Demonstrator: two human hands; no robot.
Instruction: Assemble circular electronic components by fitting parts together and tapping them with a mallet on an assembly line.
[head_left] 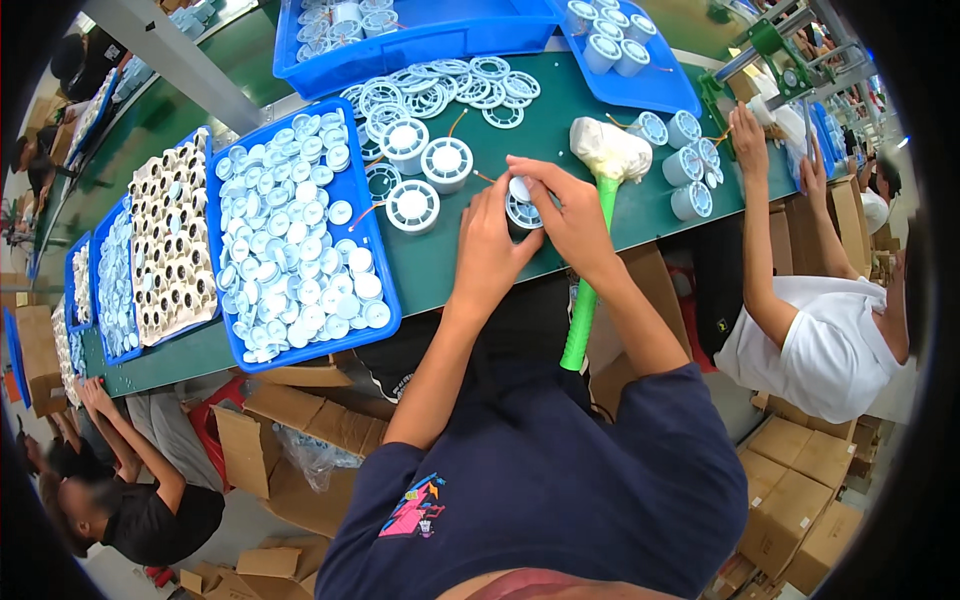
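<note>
Spoked cylinder (pixel 522 213) is clasped between the curled left hand (pixel 488 240) and right hand (pixel 570 215).

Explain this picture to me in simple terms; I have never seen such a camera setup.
No robot here: a person works bare-handed. The view looks down from the left one of two wide cameras worn on the head, which is why straight edges bend. On the green table are a blue tray of pale round caps, loose rings, white-topped cylinders and a mallet with its green handle reaching past the edge. The left hand and right hand together hold a round part, with a small white disc over it.
</note>
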